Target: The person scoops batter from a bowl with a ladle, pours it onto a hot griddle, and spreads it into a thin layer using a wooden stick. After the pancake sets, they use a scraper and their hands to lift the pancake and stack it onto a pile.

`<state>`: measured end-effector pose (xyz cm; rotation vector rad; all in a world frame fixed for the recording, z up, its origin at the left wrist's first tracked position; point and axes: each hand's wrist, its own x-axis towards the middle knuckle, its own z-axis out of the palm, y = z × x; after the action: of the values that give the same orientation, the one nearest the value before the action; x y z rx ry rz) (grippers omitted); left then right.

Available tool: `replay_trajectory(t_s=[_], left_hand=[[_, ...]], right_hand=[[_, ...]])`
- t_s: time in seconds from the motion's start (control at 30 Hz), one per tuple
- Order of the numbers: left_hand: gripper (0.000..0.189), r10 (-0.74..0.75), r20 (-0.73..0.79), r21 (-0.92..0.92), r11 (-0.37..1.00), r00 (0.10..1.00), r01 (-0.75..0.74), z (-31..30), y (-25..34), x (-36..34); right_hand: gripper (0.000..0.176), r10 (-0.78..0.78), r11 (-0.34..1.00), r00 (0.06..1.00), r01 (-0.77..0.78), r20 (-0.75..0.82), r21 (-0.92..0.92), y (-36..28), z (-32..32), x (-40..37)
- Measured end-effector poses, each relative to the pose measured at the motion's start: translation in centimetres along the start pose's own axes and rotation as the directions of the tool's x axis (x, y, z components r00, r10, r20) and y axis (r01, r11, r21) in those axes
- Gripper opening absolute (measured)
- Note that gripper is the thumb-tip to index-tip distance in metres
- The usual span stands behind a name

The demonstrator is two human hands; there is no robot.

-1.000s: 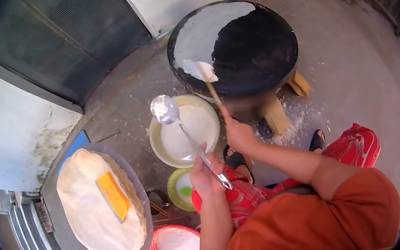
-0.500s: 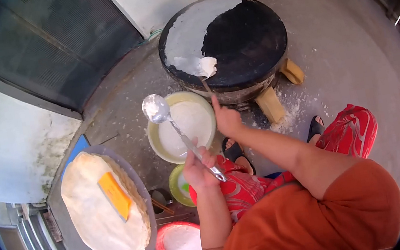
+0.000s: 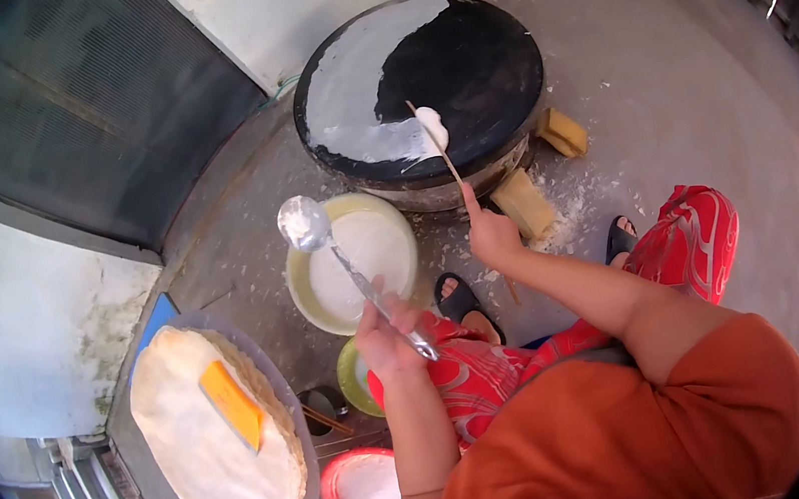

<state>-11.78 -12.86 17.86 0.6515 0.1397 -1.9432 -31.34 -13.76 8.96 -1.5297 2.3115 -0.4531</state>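
Observation:
My right hand [image 3: 491,234] grips a thin wooden spreader stick [image 3: 440,151] whose tip, coated in white batter, rests on a round black griddle [image 3: 466,64]. White batter [image 3: 349,95] covers the griddle's left part. My left hand [image 3: 382,334] holds a metal ladle [image 3: 305,224] by its handle, the bowl raised over the rim of a yellow bowl of white batter [image 3: 352,256].
A big stack of thin round flatbreads [image 3: 211,431] with an orange scraper [image 3: 230,405] on top lies at lower left. A small green bowl [image 3: 351,377] and a red bowl [image 3: 363,492] of white flour sit near my knees. Wooden blocks [image 3: 523,203] prop the griddle.
My right hand moved the spreader rightward along the griddle's near edge, widening the batter. The ladle stays raised over the yellow bowl. The view shifted slightly.

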Motion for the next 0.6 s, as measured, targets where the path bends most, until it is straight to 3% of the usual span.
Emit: replay_trajectory(t_s=[0.1, 0.17, 0.23, 0.3, 0.43, 0.5, 0.57, 0.6], left_hand=[[0.033, 0.035, -0.005, 0.030, 0.999, 0.999, -0.035, 0.1, -0.2, -0.1], [0.034, 0.045, -0.006, 0.045, 0.998, 0.999, -0.045, 0.3, -0.4, 0.0], [0.034, 0.018, 0.011, 0.036, 0.999, 1.000, -0.019, 0.0, -0.4, 0.3], [0.034, -0.016, 0.028, 0.019, 1.000, 0.999, 0.016, -0.3, -0.4, 0.2], [0.034, 0.018, 0.007, 0.045, 0.999, 1.000, -0.019, 0.0, -0.7, 0.5], [0.033, 0.031, 0.003, 0.059, 0.998, 1.000, -0.031, 0.1, -0.9, 0.6], [0.033, 0.022, 0.002, 0.058, 0.998, 1.000, -0.022, 0.5, -1.1, 0.7], [0.033, 0.020, -0.003, 0.066, 0.998, 1.000, -0.019, 0.2, -1.1, 0.8]], right_hand=[[0.074, 0.003, 1.000, 1.000, -0.003, -0.007, -0.008, 0.1, 0.4, -1.1], [0.072, -0.269, 0.952, 0.960, 0.277, 0.073, -0.132, 0.0, 1.4, -1.0], [0.070, -0.238, 0.957, 0.970, 0.242, 0.047, -0.161, 1.1, 1.3, 0.0], [0.069, -0.084, 0.992, 0.995, 0.078, -0.057, -0.104, 4.3, 0.2, 0.9], [0.070, -0.051, 0.989, 0.997, 0.044, -0.049, -0.140, 5.7, -1.5, 0.0], [0.071, -0.127, 0.980, 0.992, 0.124, -0.011, -0.158, 5.6, -1.1, -0.2], [0.072, -0.299, 0.925, 0.952, 0.274, -0.063, -0.263, 7.0, 0.4, 0.3], [0.072, -0.293, 0.929, 0.954, 0.269, -0.062, -0.255, 7.8, -0.6, 0.3]])
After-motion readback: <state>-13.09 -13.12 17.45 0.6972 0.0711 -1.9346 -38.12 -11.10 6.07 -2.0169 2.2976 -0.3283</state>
